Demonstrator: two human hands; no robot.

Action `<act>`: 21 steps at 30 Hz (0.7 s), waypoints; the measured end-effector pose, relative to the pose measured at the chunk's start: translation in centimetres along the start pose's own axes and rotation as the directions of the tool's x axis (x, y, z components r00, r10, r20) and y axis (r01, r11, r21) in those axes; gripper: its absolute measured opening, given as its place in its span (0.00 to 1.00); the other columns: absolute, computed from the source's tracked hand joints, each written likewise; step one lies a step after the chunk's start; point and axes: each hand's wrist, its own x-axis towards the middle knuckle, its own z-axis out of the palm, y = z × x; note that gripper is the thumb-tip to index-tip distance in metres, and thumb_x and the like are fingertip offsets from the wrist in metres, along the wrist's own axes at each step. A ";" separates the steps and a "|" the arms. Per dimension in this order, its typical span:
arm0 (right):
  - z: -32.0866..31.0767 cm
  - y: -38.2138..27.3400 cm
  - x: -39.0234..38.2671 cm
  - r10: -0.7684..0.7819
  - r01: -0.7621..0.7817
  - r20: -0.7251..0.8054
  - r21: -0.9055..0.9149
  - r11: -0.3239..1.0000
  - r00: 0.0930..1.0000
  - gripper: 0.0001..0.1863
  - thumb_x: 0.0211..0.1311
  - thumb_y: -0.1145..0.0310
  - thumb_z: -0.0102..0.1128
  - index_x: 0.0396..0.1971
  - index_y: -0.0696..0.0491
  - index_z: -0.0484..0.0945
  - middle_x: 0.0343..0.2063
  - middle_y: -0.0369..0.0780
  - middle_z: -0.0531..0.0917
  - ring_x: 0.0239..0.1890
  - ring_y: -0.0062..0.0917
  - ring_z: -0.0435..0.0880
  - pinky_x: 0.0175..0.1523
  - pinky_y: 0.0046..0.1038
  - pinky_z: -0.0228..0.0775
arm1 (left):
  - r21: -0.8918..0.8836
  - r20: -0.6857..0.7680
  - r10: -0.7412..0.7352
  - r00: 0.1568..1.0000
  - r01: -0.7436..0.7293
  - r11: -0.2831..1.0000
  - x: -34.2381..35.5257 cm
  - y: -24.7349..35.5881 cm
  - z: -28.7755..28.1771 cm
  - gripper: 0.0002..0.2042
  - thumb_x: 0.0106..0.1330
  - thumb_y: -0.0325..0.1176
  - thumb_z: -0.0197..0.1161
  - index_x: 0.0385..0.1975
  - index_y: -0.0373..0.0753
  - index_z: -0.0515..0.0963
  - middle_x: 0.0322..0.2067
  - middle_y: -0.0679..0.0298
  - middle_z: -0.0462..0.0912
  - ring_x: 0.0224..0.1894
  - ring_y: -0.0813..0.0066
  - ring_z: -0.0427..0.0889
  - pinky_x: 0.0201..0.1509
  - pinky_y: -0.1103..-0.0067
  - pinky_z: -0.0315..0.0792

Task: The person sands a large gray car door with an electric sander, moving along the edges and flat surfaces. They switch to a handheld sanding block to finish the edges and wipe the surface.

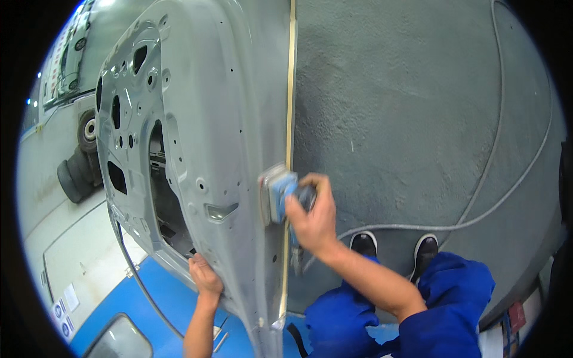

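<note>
Left hand (205,275) clamped on lower edge of bare car door (197,119), steadying it upright | right hand (313,218) wrapped tight round blue sander (280,194), pad pressed flat to door's taped edge | air hose (495,203) trailing over grey floor (406,107), clear of shoes (394,246).

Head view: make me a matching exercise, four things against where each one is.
Things:
1. left hand
2. right hand
3. grey hose
4. stacked tyres

Places:
A. lying curved across the grey floor
B. gripping the blue sander against the door's edge
C. on the pale floor, far left
D. on the lower rim of the grey car door

Pairs: 1-D, 2-B, 3-A, 4-C
</note>
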 end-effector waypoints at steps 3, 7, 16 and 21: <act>-0.2 -0.9 -0.3 0.005 -0.007 0.085 0.021 1.000 0.996 0.25 0.57 0.58 0.69 0.49 0.56 0.72 0.44 0.48 0.76 0.40 0.45 0.84 0.44 0.40 0.78 | -0.016 0.023 -0.040 0.999 0.040 0.999 -0.6 -2.4 -0.6 0.34 0.84 0.47 0.30 0.25 0.28 0.76 0.24 0.47 0.77 0.32 0.48 0.71 0.41 0.61 0.64; 0.4 -4.8 9.3 -0.215 0.216 0.018 -0.108 0.970 0.976 0.30 0.56 0.54 0.70 0.51 0.57 0.71 0.45 0.49 0.76 0.37 0.47 0.84 0.42 0.46 0.77 | -0.067 0.009 -0.037 0.999 0.038 0.997 0.2 -1.5 -0.8 0.34 0.84 0.48 0.31 0.29 0.25 0.79 0.26 0.46 0.82 0.29 0.49 0.76 0.38 0.62 0.68; 0.0 0.8 -2.4 -0.182 0.169 0.195 0.080 0.982 0.964 0.29 0.48 0.62 0.74 0.47 0.55 0.70 0.42 0.46 0.74 0.36 0.43 0.83 0.38 0.39 0.80 | -0.062 0.004 -0.126 0.992 0.126 0.990 -1.1 -0.4 -2.0 0.36 0.84 0.52 0.33 0.28 0.25 0.79 0.19 0.52 0.81 0.23 0.64 0.77 0.32 0.66 0.69; -0.1 -2.1 6.1 -0.328 0.328 0.039 0.005 0.945 0.944 0.29 0.50 0.62 0.73 0.48 0.57 0.70 0.41 0.47 0.75 0.34 0.43 0.82 0.38 0.41 0.78 | -0.085 0.045 -0.104 0.994 0.107 0.991 -0.3 -0.9 -1.2 0.36 0.84 0.52 0.33 0.24 0.26 0.77 0.17 0.56 0.79 0.21 0.68 0.75 0.29 0.70 0.67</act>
